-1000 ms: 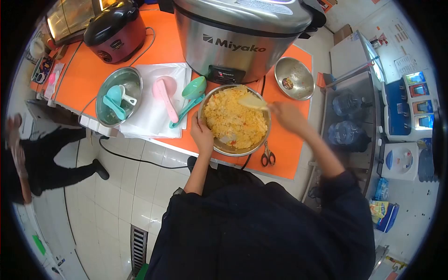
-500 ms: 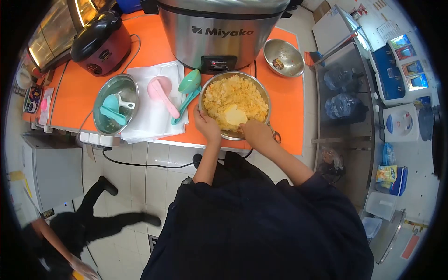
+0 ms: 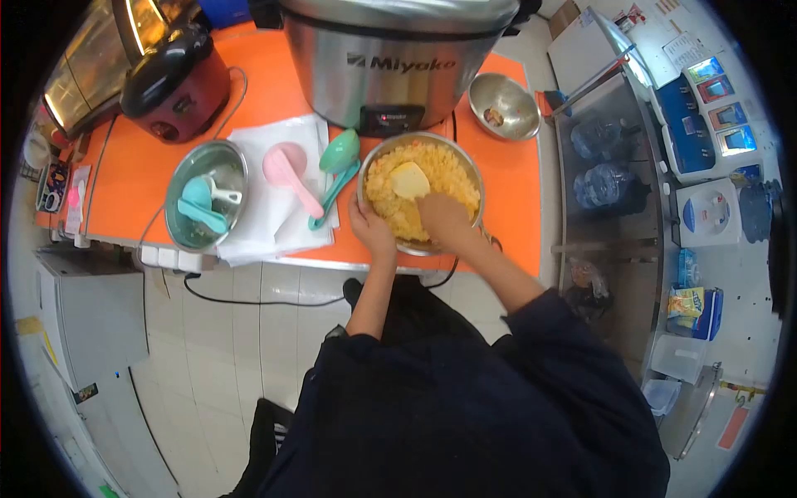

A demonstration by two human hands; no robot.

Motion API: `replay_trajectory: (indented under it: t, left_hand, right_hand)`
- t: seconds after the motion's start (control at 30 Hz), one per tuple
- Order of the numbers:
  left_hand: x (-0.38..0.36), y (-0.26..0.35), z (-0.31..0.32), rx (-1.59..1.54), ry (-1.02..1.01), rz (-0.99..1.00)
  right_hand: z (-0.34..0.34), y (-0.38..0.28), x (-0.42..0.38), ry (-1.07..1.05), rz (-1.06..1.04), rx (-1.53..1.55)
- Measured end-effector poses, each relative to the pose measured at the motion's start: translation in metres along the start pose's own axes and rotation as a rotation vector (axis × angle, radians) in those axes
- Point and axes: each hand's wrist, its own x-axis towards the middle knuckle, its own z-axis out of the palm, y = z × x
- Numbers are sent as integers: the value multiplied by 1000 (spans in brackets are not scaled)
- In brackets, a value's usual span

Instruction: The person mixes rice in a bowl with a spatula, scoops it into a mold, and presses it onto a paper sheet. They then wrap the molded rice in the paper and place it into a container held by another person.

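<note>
A metal bowl (image 3: 476, 170) full of yellow-orange rice (image 3: 448, 170) sits at the front of the orange table. My left hand (image 3: 373, 229) grips its left rim. In my right hand (image 3: 444, 220) is a pale yellow rice paddle (image 3: 408, 179), its flat blade lying on the rice left of the bowl's middle. The handle is hidden inside my closed fingers. Just left of the bowl lie a green ladle (image 3: 340, 153) with a teal handle and a pink ladle (image 3: 285, 166), the pink one on white paper sheets (image 3: 278, 224).
Behind the bowl stands a large Miyako rice cooker (image 3: 382, 87). A small metal bowl (image 3: 523, 104) holding some scraps is at the right. Farther left are a metal bowl (image 3: 170, 195) with teal and white scoops and a red rice cooker (image 3: 187, 100). A black cable (image 3: 257, 300) hangs below the table edge.
The rice paddle and my right hand have moved up and left over the rice. My left hand stays on the rim. The person at the lower left has moved, with only dark clothing near my body now visible.
</note>
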Motion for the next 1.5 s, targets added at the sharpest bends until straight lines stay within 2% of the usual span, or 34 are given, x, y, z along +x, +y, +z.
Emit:
replay_trajectory:
  t: [0.1,0.27,0.37,0.4,0.47,0.53,0.67,0.8,0.87,0.9,0.97,1.0,1.07,1.2,1.27,1.33,1.37,1.43,1.5]
  left_hand:
    - [-3,4,-2,-34,-2,0]
    - [-4,8,-1,-80,-9,-38]
    - [-5,6,-2,-109,-26,-36]
    - [-4,4,-2,-109,-20,-41]
    - [-4,3,-1,-111,-13,-48]
    - [-4,5,0,-92,-4,-36]
    - [-7,4,-6,-28,-18,-23]
    - [-2,5,-2,33,-29,14]
    - [-5,5,-5,36,-39,19]
    - [-4,2,-5,27,-58,35]
    - [-3,5,-5,20,-73,61]
    - [-3,7,-5,20,-79,66]
    - [-5,14,-5,26,-72,75]
    - [-7,28,-5,16,-141,38]
    - [-6,27,-6,-24,-151,3]
    - [-3,25,-4,-232,-194,-76]
    - [-3,24,-2,-231,-163,-69]
    - [-4,29,-1,-461,-126,-226]
    - [-2,22,-3,-533,-127,-249]
  right_hand:
    - [7,-13,-36,-69,103,38]
    - [-65,22,-30,-383,-13,-34]
    - [-120,21,-7,-445,-96,-92]
    - [-110,23,-1,-445,-91,-89]
    - [-66,22,15,-258,-269,-12]
    - [-13,-7,-15,-300,-88,22]
    - [-17,10,-65,-186,-145,80]
    - [-123,26,-47,-627,65,17]
    - [-136,42,-39,-182,-136,-250]
    - [-139,52,-28,-173,-141,-247]
    - [-138,69,-2,8,-210,-454]
    - [-134,73,10,16,-218,-453]
    - [-122,76,34,49,-383,-652]
    - [-85,91,84,47,-508,-722]
    - [-76,102,103,-112,-695,-504]
    - [-86,95,115,-138,-739,-474]
    - [-89,90,120,-172,-759,-436]
    - [-83,83,134,-214,-848,-426]
    - [-82,73,141,-250,-924,-413]
